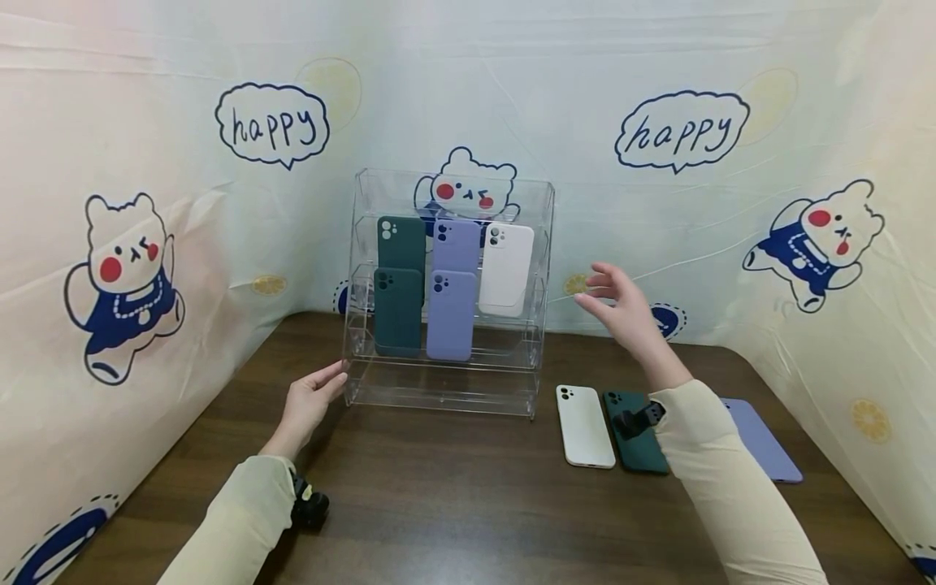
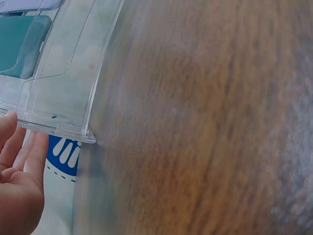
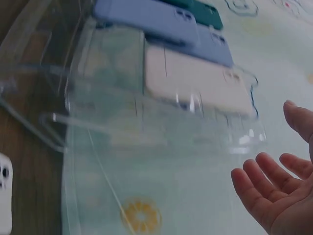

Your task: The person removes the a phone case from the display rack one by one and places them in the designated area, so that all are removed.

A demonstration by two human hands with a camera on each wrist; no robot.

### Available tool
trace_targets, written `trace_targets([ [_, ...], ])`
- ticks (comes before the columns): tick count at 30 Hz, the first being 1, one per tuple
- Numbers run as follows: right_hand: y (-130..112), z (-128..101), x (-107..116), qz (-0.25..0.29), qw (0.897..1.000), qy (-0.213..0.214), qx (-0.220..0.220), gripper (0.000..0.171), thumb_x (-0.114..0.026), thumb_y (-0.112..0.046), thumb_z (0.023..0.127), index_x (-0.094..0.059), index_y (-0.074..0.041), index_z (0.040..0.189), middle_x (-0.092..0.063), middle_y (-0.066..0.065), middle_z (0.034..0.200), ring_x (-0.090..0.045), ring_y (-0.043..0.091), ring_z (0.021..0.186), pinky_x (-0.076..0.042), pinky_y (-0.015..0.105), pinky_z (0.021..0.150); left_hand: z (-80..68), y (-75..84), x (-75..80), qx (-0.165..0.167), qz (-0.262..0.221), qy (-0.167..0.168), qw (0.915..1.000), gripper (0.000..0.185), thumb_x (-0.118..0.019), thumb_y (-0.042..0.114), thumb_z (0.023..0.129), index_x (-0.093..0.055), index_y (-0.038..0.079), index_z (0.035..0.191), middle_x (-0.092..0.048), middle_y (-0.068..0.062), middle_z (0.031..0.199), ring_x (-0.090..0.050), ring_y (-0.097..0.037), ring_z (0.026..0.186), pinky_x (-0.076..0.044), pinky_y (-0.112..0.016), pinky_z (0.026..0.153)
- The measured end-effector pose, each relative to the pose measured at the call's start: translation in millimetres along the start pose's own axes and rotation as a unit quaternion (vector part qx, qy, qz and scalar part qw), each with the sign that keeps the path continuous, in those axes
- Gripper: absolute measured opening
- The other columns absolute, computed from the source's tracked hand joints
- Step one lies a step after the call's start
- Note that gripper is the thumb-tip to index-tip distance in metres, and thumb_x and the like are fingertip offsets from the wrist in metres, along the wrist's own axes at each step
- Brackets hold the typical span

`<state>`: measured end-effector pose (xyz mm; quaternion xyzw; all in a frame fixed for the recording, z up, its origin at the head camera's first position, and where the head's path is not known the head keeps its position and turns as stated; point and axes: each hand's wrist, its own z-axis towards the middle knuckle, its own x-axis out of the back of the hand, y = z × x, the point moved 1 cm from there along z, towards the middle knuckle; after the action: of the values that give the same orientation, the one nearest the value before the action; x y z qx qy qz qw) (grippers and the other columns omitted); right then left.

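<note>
A clear tiered display stand [image 1: 442, 398] stands on the table. In it, upright, are two green phone cases [image 1: 398, 313], two lavender phone cases [image 1: 450, 317] and a white phone case [image 1: 506, 268]. My left hand [image 1: 307, 406] touches the stand's left side near the bottom with fairly straight fingers; in the left wrist view its thumb [image 2: 7, 126] lies at the clear edge. To the right of the stand, my right hand [image 1: 621, 305] hovers in the air with loosely bent, spread fingers. Nothing is in the right hand [image 3: 281, 196], which is apart from the stand.
On the table [image 1: 439, 504] right of the stand lie another white phone case [image 1: 585, 426], a green one [image 1: 639, 447] and a lavender one [image 1: 764, 443], the last two partly hidden by my right arm. A printed cloth [image 1: 570, 97] encloses the back and sides.
</note>
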<state>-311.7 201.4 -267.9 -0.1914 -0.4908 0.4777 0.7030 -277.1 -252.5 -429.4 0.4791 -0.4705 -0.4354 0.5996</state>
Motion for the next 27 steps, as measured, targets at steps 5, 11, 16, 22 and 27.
trace_targets([
  [5,-9.6,12.0,-30.8,0.019,1.000,-0.025,0.005,0.059,-0.065,-0.019,0.088,-0.037,-0.003,0.137,-0.052,0.021,0.120,-0.052,0.033,0.108,-0.046,0.048,0.087,-0.3,0.0,-0.1,0.001,-0.004,0.002,1.0000,0.044,-0.055,0.014,0.093,-0.046,-0.005,0.131,-0.043,-0.018,0.135,-0.049,-0.025,0.115,-0.045,-0.023,0.087],
  [11,-14.2,25.7,-68.5,0.042,0.998,-0.047,-0.024,0.056,-0.065,-0.017,0.087,-0.040,-0.002,0.135,-0.056,0.020,0.115,-0.055,0.033,0.103,-0.048,0.044,0.085,-0.5,0.0,0.0,-0.001,-0.010,0.003,0.9999,0.043,-0.055,0.013,0.093,-0.046,-0.005,0.132,-0.043,-0.017,0.135,-0.050,-0.022,0.114,-0.045,-0.023,0.087],
  [16,-14.3,29.8,-96.6,0.082,0.993,-0.070,-0.048,0.053,-0.064,-0.012,0.087,-0.041,0.002,0.133,-0.056,0.024,0.111,-0.056,0.035,0.101,-0.051,0.041,0.081,-0.7,-0.1,0.3,0.004,-0.009,0.007,0.9999,0.043,-0.055,0.014,0.093,-0.046,-0.004,0.131,-0.044,-0.017,0.134,-0.052,-0.017,0.112,-0.044,-0.023,0.087],
  [22,-3.0,33.5,-126.1,0.116,0.985,-0.093,-0.084,0.055,-0.063,-0.011,0.088,-0.039,-0.001,0.136,-0.057,0.023,0.113,-0.058,0.033,0.099,-0.050,0.047,0.082,0.4,-1.1,0.0,0.003,-0.010,0.005,0.9999,0.042,-0.054,0.012,0.093,-0.047,-0.004,0.131,-0.044,-0.018,0.134,-0.048,-0.027,0.116,-0.045,-0.022,0.086],
  [27,-1.0,35.6,-142.4,0.127,0.982,-0.104,-0.095,0.057,-0.063,-0.012,0.089,-0.036,-0.002,0.138,-0.057,0.024,0.113,-0.059,0.032,0.097,-0.052,0.044,0.080,0.5,-1.8,0.5,0.003,-0.009,0.003,0.9999,0.043,-0.055,0.013,0.093,-0.046,-0.004,0.132,-0.043,-0.018,0.135,-0.048,-0.027,0.116,-0.045,-0.022,0.086],
])
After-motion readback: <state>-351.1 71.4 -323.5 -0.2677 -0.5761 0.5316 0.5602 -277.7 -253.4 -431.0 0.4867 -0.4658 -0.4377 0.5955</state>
